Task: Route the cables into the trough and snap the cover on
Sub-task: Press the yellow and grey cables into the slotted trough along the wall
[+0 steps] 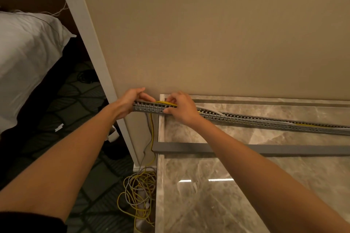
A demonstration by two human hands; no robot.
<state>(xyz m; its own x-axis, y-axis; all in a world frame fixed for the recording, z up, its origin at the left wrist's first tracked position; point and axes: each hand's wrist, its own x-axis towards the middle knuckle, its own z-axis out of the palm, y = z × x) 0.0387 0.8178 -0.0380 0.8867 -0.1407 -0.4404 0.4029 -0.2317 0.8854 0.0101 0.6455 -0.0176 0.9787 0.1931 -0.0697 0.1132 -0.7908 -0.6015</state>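
Observation:
A long grey slotted trough (246,119) lies on the marble counter (208,195) along the beige wall, its left end jutting past the counter's edge. My left hand (128,102) grips that left end. My right hand (181,107) pinches a yellow cable (165,102) at the trough's top, a little right of the left hand. A yellow cable and a grey one (151,130) hang down from the trough to a loose coil (138,191) on the floor. The flat grey cover (284,150) lies apart on the counter, nearer to me.
A white door frame (106,81) runs diagonally left of the wall. Beyond it are a bed with white linen (24,58) and a patterned dark carpet (75,96). The counter's left edge drops off beside the cable coil.

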